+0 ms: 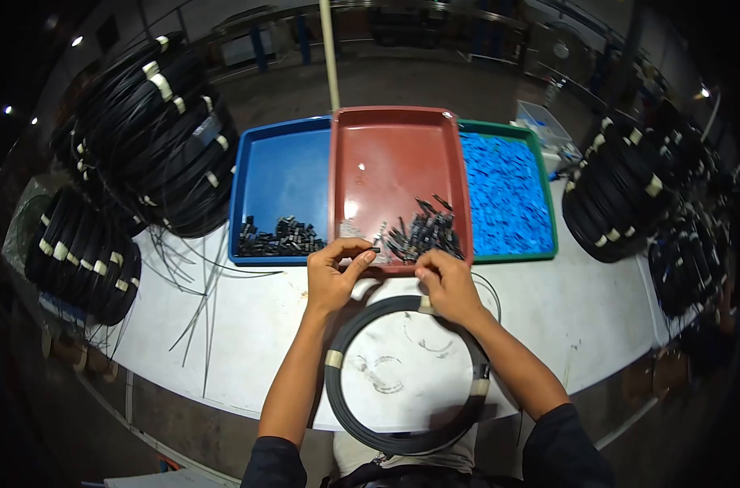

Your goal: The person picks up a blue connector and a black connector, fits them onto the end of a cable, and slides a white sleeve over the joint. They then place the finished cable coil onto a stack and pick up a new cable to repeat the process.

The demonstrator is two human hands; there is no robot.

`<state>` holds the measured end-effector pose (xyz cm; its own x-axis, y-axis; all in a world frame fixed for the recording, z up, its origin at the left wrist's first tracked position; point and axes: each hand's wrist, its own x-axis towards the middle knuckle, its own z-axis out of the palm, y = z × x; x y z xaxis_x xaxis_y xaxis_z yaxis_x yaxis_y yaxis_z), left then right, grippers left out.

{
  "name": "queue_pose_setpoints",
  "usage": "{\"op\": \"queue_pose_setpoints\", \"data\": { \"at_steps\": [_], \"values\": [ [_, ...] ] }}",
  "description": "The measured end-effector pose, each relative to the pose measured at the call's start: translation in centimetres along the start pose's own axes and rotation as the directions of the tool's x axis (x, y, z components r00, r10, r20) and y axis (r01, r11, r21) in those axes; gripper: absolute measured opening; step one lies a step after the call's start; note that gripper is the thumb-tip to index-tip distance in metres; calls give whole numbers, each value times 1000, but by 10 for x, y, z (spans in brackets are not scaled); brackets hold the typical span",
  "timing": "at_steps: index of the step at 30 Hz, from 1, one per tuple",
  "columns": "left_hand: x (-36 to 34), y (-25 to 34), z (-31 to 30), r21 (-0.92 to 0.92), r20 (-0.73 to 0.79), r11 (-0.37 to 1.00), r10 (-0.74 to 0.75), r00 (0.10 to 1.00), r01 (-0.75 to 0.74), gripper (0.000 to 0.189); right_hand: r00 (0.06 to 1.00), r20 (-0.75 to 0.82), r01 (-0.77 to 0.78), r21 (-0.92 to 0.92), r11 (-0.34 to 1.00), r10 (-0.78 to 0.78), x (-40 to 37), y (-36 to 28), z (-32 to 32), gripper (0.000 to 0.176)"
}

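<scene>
My left hand (334, 275) pinches a small black piece (375, 250) between thumb and fingertips, over the front edge of the red tray (394, 154). My right hand (450, 285) is closed, its fingers curled together near that tray's front right corner; what they hold, if anything, is hidden. Beneath my forearms a coil of black cable (335, 390), bound with pale tape, lies at the table's front edge. A thin loose strand (497, 299) of cable arcs beside my right hand. Dark small parts (427, 232) are heaped at the front of the red tray.
On the left stands a blue tray (289, 171) with small black pieces (280, 237). A green tray (549, 211) on the right holds many blue pieces (507, 195). Taped cable coils (158, 138) are stacked at left, with more coils (618, 195) at right. Loose strands trail over the white table (248, 333).
</scene>
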<state>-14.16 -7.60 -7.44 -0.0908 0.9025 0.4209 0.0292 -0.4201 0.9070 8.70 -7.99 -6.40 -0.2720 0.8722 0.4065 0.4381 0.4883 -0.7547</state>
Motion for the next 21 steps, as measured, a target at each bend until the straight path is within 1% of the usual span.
{"op": "queue_pose_setpoints", "data": {
  "at_steps": [1,2,4,5,8,10,12,13,14,16,17,18,19,20,21],
  "values": [
    [-4,-3,10,-123,26,992,-38,999,41,18,995,-14,-100,58,993,101,-3,1,-8,8],
    [-9,-5,18,-136,39,990,-39,998,44,18,993,-64,-98,94,991,104,-6,6,-12,8],
    [-13,-3,28,-115,165,990,-59,985,79,18,988,-105,-100,139,985,115,-14,17,-17,6],
    [-12,-9,30,-91,187,996,39,982,-22,18,987,-112,-99,133,986,114,-18,22,-19,6],
    [-14,-12,30,-105,204,994,7,979,15,17,987,-121,-84,151,985,102,-27,33,-18,7],
    [-18,-11,29,-82,210,996,-5,978,23,17,993,-106,55,89,995,-45,-26,30,-17,8],
    [-17,-9,27,-32,246,997,-63,967,73,18,992,-107,78,90,993,-69,-24,24,-16,9],
    [-17,-8,27,12,260,996,-85,962,85,18,990,-97,107,62,992,-101,-23,23,-15,8],
    [-18,-11,26,13,259,996,-91,962,90,18,988,-82,133,35,991,-129,-24,23,-15,7],
    [-18,-16,25,-105,289,992,-39,956,72,19,986,-99,138,40,990,-134,-26,24,-15,6],
    [-18,-16,25,-137,286,986,-54,957,97,19,985,-96,148,34,988,-144,-27,26,-15,6],
    [-18,-17,25,-137,285,986,-57,957,100,19,983,-95,160,27,987,-157,-27,27,-16,6],
    [-18,-18,25,-120,292,991,-24,956,61,18,989,-78,129,24,991,-127,-28,24,-17,6],
    [-18,-19,24,-102,297,995,9,955,23,17,989,-76,130,26,991,-128,-28,24,-17,6],
    [-18,-20,24,-100,294,995,6,956,24,17,987,-76,144,20,989,-142,-27,25,-17,6]
  ]
}}
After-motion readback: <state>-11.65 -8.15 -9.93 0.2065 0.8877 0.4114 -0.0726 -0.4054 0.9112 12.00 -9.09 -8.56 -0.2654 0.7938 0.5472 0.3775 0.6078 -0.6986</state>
